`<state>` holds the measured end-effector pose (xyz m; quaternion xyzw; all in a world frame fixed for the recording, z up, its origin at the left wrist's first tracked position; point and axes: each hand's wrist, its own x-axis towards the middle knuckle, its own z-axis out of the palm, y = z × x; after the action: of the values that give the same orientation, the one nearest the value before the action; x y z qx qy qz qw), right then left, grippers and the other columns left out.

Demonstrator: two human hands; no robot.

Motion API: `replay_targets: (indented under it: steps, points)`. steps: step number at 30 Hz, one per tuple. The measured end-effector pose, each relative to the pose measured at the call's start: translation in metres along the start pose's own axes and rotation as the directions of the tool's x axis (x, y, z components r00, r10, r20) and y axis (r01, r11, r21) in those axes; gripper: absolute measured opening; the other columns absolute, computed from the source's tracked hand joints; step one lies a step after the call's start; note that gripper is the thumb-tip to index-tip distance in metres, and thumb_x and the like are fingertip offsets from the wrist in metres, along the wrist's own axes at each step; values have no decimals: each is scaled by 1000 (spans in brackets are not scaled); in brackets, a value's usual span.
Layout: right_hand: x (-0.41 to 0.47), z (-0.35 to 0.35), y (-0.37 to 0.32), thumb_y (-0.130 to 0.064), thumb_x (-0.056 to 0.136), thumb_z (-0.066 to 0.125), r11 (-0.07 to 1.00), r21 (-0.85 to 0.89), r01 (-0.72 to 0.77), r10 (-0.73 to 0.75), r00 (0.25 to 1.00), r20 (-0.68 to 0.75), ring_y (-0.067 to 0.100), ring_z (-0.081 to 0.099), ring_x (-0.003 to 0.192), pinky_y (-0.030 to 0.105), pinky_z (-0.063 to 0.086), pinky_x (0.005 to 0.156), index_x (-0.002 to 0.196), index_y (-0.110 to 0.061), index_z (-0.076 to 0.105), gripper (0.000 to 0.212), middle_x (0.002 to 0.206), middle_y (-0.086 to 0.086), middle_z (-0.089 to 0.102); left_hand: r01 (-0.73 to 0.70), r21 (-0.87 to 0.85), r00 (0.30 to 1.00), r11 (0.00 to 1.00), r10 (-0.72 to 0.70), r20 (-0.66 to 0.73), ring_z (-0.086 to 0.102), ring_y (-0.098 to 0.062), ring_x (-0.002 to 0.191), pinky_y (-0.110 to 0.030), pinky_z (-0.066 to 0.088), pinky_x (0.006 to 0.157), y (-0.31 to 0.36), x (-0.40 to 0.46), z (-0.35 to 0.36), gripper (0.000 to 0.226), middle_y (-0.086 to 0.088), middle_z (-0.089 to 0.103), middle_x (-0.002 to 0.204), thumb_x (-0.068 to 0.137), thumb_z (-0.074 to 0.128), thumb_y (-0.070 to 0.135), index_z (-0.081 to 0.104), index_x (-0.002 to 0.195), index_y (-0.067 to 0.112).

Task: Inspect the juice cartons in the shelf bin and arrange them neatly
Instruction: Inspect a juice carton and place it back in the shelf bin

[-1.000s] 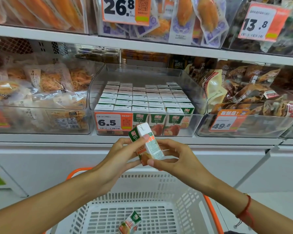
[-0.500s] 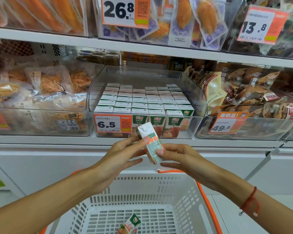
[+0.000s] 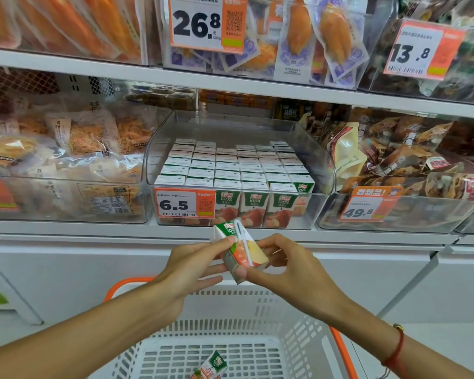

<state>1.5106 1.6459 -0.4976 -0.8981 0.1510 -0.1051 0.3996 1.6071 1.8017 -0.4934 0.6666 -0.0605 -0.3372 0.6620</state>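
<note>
Both hands, left (image 3: 192, 265) and right (image 3: 288, 266), pinch one boxy, glossy juice carton (image 3: 240, 248)

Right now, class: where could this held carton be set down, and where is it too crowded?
Bare room: the white basket floor beside the loose carton, and the bin's empty strip behind the carton rows. Crowded: those packed rows and both neighbouring snack bins.

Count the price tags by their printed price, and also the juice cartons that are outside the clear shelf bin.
Orange-and-white 26.8 price tag: 1
13.8 tag: 1
6.5 tag: 1
49.8 tag: 1
Green-and-white juice carton held in both hands: 1
Carton in the white basket: 1
Total: 6
</note>
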Motion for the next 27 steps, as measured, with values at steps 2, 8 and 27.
replay_targets:
  steps: [2,8,27]
  points:
    - [2,-5,-1,-69,61,67,987,154,-44,31,996,85,-1,65,91,20,54,81,101,-31,63,56,97,-17,70,31,-11,999,999,-30,33,74,-10,85,-24,58,75,3,3,-6,26,1,77,100,84,73,32,73,106,18]
    - [10,-22,1,-34,88,64,925,364,-109,74,991,109,9,69,96,28,57,87,113,-27,63,27,108,0,70,-95,115,965,989,63,253,71,-8,97,-18,56,81,11,4,-7,26,5,76,104,92,63,30,70,115,22]
    - [-2,-34,9,-20,85,73,865,27,500,-492,859,-143,8,61,115,29,50,97,116,-24,59,34,116,-17,66,-725,304,688,618,677,263,58,-2,116,-15,44,100,2,-3,-2,39,22,67,113,78,76,8,68,111,29]
